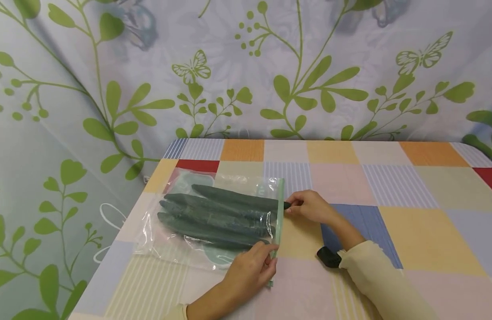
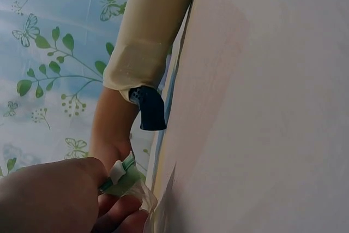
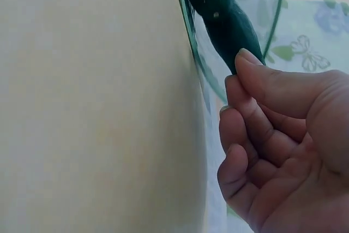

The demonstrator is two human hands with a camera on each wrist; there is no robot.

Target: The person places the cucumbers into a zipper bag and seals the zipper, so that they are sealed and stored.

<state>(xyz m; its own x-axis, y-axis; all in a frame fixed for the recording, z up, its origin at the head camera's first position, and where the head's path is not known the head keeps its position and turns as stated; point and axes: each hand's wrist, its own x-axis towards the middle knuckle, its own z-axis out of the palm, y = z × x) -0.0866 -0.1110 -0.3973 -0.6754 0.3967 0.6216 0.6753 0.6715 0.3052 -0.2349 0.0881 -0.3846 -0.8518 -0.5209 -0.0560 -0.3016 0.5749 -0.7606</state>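
A clear zip bag (image 1: pixel 150 240) with a green closure strip lies on the table, several long dark green cucumbers (image 1: pixel 214 218) side by side inside it. My left hand (image 1: pixel 250 269) pinches the bag's near corner at the green strip (image 2: pixel 122 174). At the bag's mouth, my right hand (image 1: pixel 311 206) pinches the tip of the farthest cucumber (image 1: pixel 238 198), which sticks out a little past the strip. The right wrist view shows the thumb and forefinger on that cucumber's narrow end (image 3: pixel 234 36), with the bag's mouth spread apart around it.
The bag lies on a patchwork-patterned tablecloth (image 1: pixel 430 235). A black device (image 1: pixel 328 257) sits at the right sleeve's cuff. Behind the table hangs a leaf-and-butterfly curtain (image 1: pixel 230 66), and a white cord (image 1: pixel 110 215) shows beyond the table's left edge.
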